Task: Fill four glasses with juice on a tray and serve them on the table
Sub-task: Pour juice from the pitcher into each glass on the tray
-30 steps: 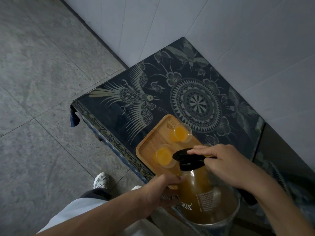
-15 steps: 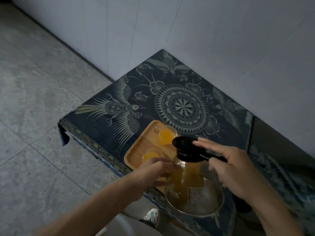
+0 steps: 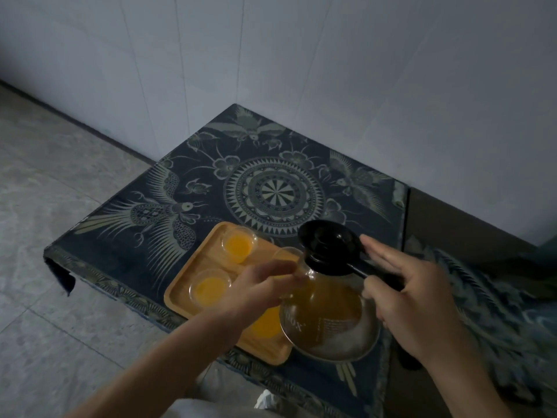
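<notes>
**Three glasses show juice; pouring nearly done**

Right hand [image 3: 422, 300] grips the glass carafe [image 3: 327, 309] by its black handle, at the wooden tray's [image 3: 180, 288] right edge on the worktop [image 3: 120, 236]. Left hand [image 3: 259, 285] seems to steady a glass [image 3: 287, 257] on the tray; its grip is unclear. Next: finish filling, set carafe down.

**A room in a home, dimly lit**

I see a low tabletop [image 3: 187, 212] under a dark bird-patterned cloth, pushed into a corner of white tiled wall [image 3: 271, 70] above grey stone floor tiles [image 3: 60, 182]; probably a living or dining room.
</notes>
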